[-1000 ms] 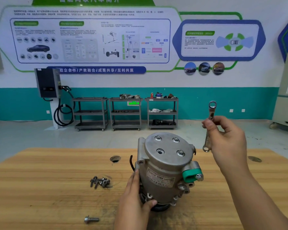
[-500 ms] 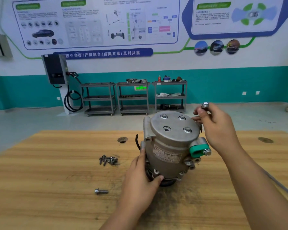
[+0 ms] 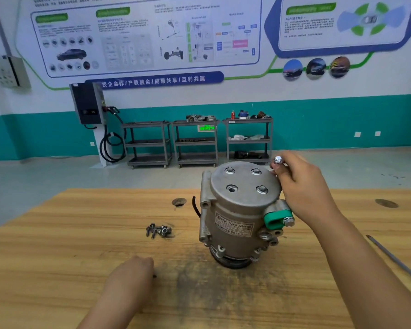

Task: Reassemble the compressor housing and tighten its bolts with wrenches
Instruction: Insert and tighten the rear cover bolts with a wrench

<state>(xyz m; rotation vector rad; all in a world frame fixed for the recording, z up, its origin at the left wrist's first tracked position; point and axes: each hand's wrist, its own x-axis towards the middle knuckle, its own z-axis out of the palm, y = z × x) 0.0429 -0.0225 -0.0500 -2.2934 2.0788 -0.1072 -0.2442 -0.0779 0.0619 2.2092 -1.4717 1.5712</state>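
Note:
The grey compressor stands upright on the wooden table, pulley end down, with a green cap on its right port. Its round top cover carries three bolts and one open bolt hole. My right hand grips a wrench; only the shiny end shows above my thumb, beside the cover's right edge. My left hand lies knuckles-up on the table left of the compressor, fingers curled under over a loose bolt whose dark tip peeks out.
A small pile of bolts lies left of the compressor, and a round hole is in the table behind them. A thin metal rod lies at the right edge. Three grey carts stand by the far wall.
My left hand let go of the compressor's base and moved left to the lone bolt on the table. My right hand lowered the raised wrench to the cover's right edge.

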